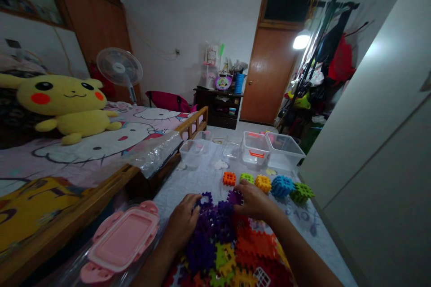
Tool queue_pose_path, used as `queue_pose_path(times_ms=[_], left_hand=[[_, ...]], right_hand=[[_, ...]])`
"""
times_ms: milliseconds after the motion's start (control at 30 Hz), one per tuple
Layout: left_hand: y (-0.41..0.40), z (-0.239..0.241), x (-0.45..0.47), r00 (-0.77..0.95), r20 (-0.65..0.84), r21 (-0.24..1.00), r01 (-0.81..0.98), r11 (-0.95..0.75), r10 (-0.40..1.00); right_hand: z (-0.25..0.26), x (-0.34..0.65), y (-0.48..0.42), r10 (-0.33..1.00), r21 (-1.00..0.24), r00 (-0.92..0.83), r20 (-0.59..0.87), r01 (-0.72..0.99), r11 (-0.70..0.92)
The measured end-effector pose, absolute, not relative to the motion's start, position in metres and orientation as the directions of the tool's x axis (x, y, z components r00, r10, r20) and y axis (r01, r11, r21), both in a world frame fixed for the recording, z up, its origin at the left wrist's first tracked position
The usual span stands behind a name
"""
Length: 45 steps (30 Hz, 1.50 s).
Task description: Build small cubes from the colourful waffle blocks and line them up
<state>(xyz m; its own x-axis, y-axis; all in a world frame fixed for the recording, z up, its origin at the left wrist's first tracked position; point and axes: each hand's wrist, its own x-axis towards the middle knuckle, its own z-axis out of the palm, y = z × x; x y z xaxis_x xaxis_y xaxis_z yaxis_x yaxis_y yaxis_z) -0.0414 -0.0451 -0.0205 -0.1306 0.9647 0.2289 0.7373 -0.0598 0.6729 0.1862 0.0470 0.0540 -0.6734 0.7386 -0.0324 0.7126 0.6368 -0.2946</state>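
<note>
Purple toothed interlocking building blocks (206,242) lie in a heap at the front of the table. My left hand (183,220) is at the heap's left side, its fingers curled against an upright purple interlocking block (206,198). Across from it, my right hand (256,202) pinches another purple interlocking block (235,197) between thumb and fingers. Red and orange blocks (257,242) spread below my right wrist. Yellow-green blocks (225,258) sit near the bottom. Behind my right hand stands a row of cube-like stacks: orange (229,178), light green, yellow (263,183), blue (283,185) and green (302,193).
Clear plastic boxes (256,147) stand at the table's far end. A pink lid (123,238) lies at the left, beside the wooden bed rail (97,204). On the bed sits a yellow plush toy (67,107). A pale cabinet (377,143) borders the right side.
</note>
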Motion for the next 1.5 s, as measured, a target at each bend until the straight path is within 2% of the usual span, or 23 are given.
queue_pose_path(times_ms=[300,400,533,800,1167,1500], left_hand=[[-0.045,-0.026,-0.042,-0.106,0.208,0.600,0.799,-0.042,0.972],[-0.044,-0.028,-0.042,-0.103,0.198,0.591,0.806,-0.035,0.975],[-0.043,-0.030,-0.044,-0.109,0.199,0.585,0.811,-0.029,0.974],[-0.039,-0.039,-0.049,-0.126,0.199,0.592,0.805,-0.017,0.972],[-0.041,-0.037,-0.050,-0.136,0.211,0.605,0.796,-0.020,0.968],[-0.041,-0.030,-0.045,-0.136,0.189,0.620,0.784,-0.011,0.973]], right_hand=[[0.029,0.274,0.035,0.875,-0.316,-0.479,-0.070,0.843,0.436],[0.018,0.290,0.034,0.898,-0.292,-0.427,-0.109,0.877,0.382],[0.008,0.298,0.033,0.908,-0.321,-0.395,-0.138,0.885,0.337],[0.000,0.303,0.032,0.912,-0.358,-0.403,-0.073,0.864,0.354],[-0.007,0.308,0.029,0.923,-0.316,-0.379,-0.071,0.886,0.340],[0.000,0.309,0.030,0.890,-0.480,-0.450,-0.075,0.798,0.363]])
